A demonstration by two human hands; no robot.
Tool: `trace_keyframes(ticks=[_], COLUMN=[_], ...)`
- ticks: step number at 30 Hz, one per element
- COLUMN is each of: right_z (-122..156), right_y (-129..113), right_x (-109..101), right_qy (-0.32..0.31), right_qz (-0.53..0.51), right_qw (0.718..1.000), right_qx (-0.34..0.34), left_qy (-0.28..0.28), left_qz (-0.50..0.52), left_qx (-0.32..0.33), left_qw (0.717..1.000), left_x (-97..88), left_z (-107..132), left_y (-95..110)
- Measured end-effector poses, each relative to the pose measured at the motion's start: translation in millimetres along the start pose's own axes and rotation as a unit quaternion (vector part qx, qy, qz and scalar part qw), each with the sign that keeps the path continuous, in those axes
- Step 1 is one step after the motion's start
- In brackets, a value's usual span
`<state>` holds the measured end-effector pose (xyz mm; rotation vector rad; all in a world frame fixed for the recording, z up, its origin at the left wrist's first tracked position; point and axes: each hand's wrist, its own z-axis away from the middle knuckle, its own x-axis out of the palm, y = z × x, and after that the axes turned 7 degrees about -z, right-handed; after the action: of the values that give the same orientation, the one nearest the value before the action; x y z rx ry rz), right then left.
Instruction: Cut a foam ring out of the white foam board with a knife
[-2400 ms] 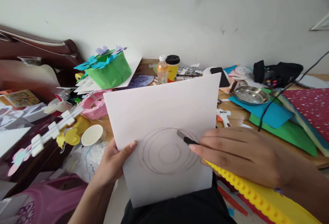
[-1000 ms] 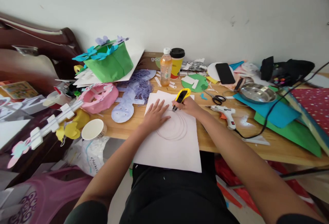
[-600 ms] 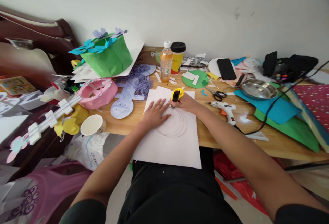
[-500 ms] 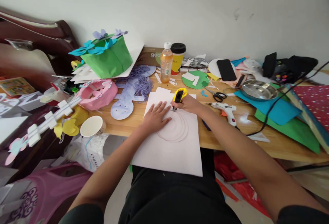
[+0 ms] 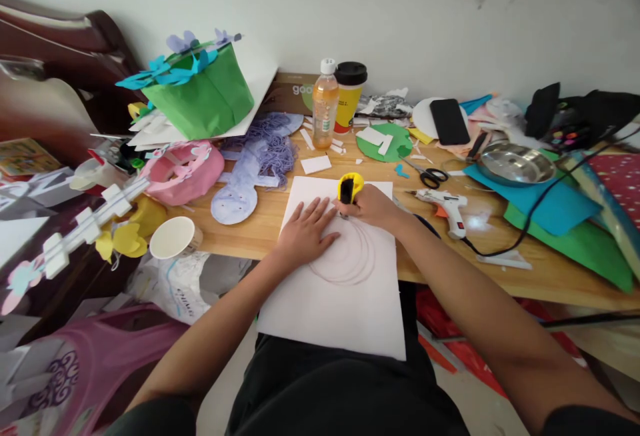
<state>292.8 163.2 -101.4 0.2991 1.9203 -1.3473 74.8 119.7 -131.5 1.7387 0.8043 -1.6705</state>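
Observation:
A white sheet of board (image 5: 330, 319) lies on the wooden table and overhangs its front edge. Several pencilled circles are drawn on it, one inside another. My left hand (image 5: 307, 233) rests flat on the sheet, fingers spread, at the left of the circles. In my right hand (image 5: 373, 209) is a yellow and black utility knife (image 5: 351, 187), held upright with the fingers wrapped round it. Its lower end is down at the top of the circles, close to my left fingertips; the blade tip is too small to make out.
Beyond the sheet stand a drink bottle (image 5: 325, 106) and a lidded cup (image 5: 349, 99). To the right lie scissors (image 5: 431, 177), a glue gun (image 5: 447, 209) with a cable, and a metal bowl (image 5: 517, 164). A paper cup (image 5: 175, 239) and a pink paper basket (image 5: 187, 173) are leftward.
The sheet has slid slightly towards my body, opening a gap to the small white piece behind it. Both hands stay on the same part of it; the camera view has shifted a little.

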Motion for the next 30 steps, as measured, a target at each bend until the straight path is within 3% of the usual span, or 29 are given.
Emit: trace_keyframes(ticks=[5, 9, 13, 18, 21, 24, 27, 30], right_z=[-2, -17, -31, -18, 3, 21, 29, 25], right_y=[-2, -3, 0, -5, -15, -19, -15, -11], right_x=[4, 8, 8, -4, -16, -25, -24, -17], right_qy=[0.021, -0.011, -0.038, -0.048, 0.080, 0.248, 0.312, 0.348], right_qz=[-0.017, 0.032, -0.005, -0.067, -0.141, -0.166, -0.188, -0.287], right_qw=[0.999, 0.998, 0.998, 0.996, 0.987, 0.954, 0.926, 0.876], right_qx=[0.026, 0.045, 0.054, 0.028, -0.018, 0.008, 0.096, 0.169], left_qy=[-0.004, -0.002, 0.001, 0.018, 0.023, 0.032, 0.037, 0.044], left_qz=[0.000, 0.002, 0.009, 0.016, 0.019, 0.010, -0.004, -0.013], left_qx=[-0.007, -0.014, -0.014, -0.017, -0.020, -0.057, -0.096, -0.081], left_qw=[1.000, 1.000, 1.000, 1.000, 0.999, 0.998, 0.995, 0.996], left_x=[-0.1, 0.7, 1.1, -0.2, -0.5, 0.6, 0.7, -1.5], left_z=[1, 0, 0, 2, 1, -6, -14, -17], left_y=[1, 0, 0, -1, -1, 2, 6, 4])
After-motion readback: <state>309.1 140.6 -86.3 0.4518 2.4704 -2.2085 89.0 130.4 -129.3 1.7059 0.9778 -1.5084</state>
